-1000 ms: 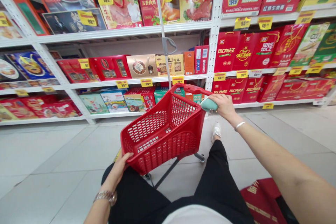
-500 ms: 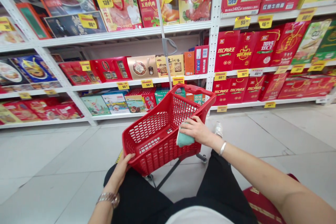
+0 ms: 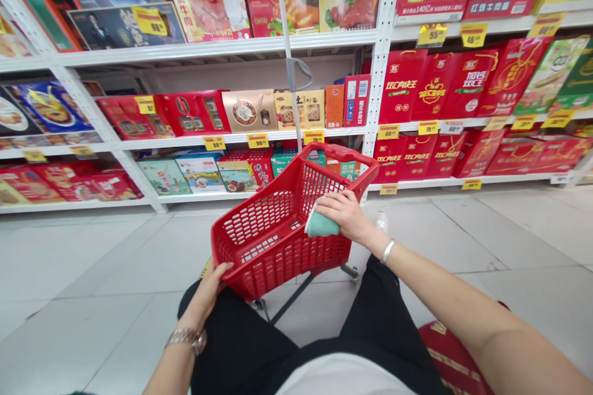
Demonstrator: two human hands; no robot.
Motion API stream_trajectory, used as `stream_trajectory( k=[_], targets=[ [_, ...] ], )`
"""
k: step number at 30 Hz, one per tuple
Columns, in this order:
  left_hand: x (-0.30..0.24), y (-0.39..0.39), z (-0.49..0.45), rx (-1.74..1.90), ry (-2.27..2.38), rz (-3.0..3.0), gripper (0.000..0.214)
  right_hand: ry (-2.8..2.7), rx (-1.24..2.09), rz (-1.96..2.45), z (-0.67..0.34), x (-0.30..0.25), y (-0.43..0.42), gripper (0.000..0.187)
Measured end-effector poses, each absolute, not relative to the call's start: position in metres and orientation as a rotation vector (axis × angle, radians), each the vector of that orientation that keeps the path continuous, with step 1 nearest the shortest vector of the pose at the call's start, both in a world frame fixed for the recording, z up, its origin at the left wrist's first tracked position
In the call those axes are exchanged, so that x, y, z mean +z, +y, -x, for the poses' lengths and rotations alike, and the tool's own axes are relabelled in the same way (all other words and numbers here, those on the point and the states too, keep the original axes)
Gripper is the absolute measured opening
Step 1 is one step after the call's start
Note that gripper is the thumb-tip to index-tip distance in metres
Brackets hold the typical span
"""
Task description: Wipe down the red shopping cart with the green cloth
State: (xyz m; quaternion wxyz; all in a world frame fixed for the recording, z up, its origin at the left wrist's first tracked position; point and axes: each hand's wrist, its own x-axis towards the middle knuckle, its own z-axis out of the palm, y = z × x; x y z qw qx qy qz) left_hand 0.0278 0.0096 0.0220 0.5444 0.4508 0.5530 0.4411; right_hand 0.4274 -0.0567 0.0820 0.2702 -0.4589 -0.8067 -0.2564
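A red plastic shopping cart (image 3: 278, 268) with perforated sides stands between my knees, its basket bare inside. My left hand (image 3: 210, 287) grips the cart's near left corner, thumb over the rim and the other fingers hidden below. My right hand (image 3: 345, 216) is closed around a folded light-green cloth (image 3: 322, 224), pressed against the upper rim of the near side wall, close to the handle (image 3: 356, 160). A thin pale pole with a grey hook (image 3: 300, 74) rises behind the cart.
White metal shelves (image 3: 222, 49) full of boxed gift packs with yellow price tags run along the far side. Red gift bags (image 3: 401, 89) stand on the right shelves. Grey floor tiles (image 3: 92, 271) surround the cart. A dark red object with gold lettering (image 3: 451, 355) lies by my right leg.
My right hand and the cloth have moved slightly up and to the left along the rim. The left hand keeps its hold on the corner. The whole view has shifted a little.
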Motion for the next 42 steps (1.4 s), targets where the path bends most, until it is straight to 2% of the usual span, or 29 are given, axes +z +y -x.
stream_trajectory(
  k=[8, 18, 29, 34, 38, 42],
  targets=[
    [0.018, 0.014, -0.023, 1.024, 1.332, -1.066, 0.06, -2.361, -0.549, 1.212, -0.391, 0.071, -0.038, 0.032],
    [0.024, 0.01, -0.03, 1.031, 1.334, -1.049, 0.06, -2.294, -0.585, 1.434, -0.459, 0.093, -0.033, 0.043],
    [0.026, 0.007, -0.032, 1.048, 1.328, -1.032, 0.061, -2.039, -0.713, 1.671, -0.548, 0.133, -0.034, 0.034],
    [0.021, 0.01, -0.03, 1.049, 1.325, -1.048, 0.062, -1.814, -0.79, 1.787, -0.57, 0.15, -0.033, 0.037],
    [0.018, 0.01, -0.029, 1.072, 1.32, -1.057, 0.067, -1.668, -0.835, 1.807, -0.557, 0.151, -0.035, 0.033],
    [0.019, 0.007, -0.031, 1.084, 1.289, -1.063, 0.071, -1.829, -0.791, 1.632, -0.5, 0.134, -0.044, 0.036]
  ],
)
